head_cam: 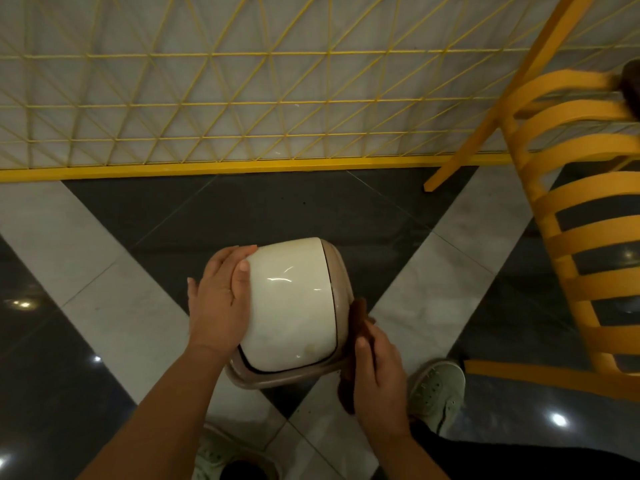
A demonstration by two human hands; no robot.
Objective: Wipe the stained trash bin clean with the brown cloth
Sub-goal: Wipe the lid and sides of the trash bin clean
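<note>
the cream trash bin [291,299] is tipped on its side above the floor, its beige lid end turned toward the right and toward the person. a faint yellowish stain shows on the cream wall near the lower rim. the left hand [221,296] lies against the bin's base end, fingers straight and spread over the curve, thumb laid on the cream wall; it steadies the bin with a flat palm and no curl round anything. the right hand [377,375] holds the brown cloth [355,355], fingers folded over it, and presses it to the beige lid rim at the bin's right edge; part of the cloth hangs below the hand. the bin sits between the two hands, over the dark triangle of the tiled floor [104,306], which is patterned in pale and dark polished stone. two pale green shoes [438,389] show at the bottom of the view. an orange slatted chair [581,209] stands at right, near a yellow wire lattice fence [207,98] along the far side.
</note>
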